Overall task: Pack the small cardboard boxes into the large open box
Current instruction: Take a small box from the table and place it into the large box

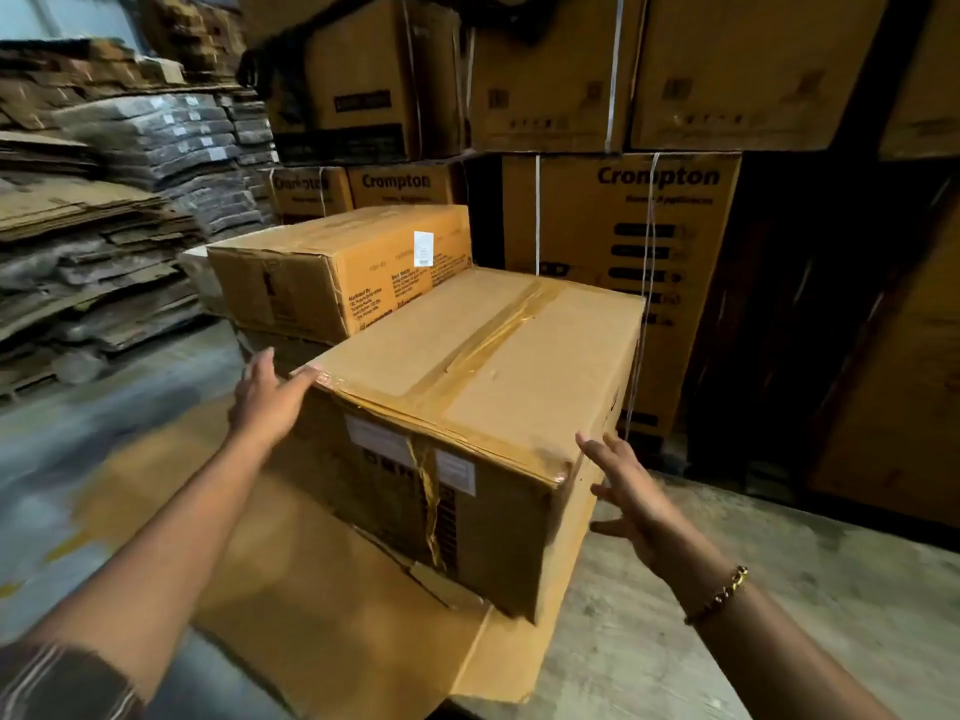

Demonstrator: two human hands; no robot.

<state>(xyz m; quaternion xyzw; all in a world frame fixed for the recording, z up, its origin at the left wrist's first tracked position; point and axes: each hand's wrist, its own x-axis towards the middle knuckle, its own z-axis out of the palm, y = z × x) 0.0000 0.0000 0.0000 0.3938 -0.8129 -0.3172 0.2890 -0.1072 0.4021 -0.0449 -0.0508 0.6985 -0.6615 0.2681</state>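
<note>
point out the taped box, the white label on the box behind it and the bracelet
taped box (pixel 545 376): head view, top face right of the tape.
white label (pixel 423 247): head view, middle of the sticker.
bracelet (pixel 719 595): head view, beads at mid-strand.

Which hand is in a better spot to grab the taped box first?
Left, probably. The left hand has straight fingers touching the taped box at its near left top corner. The right hand hangs spread beside the box's right end, seemingly just off the cardboard.

Taped box (pixel 483 402), left hand (pixel 265 394) touching, right hand (pixel 631 493) near
</note>
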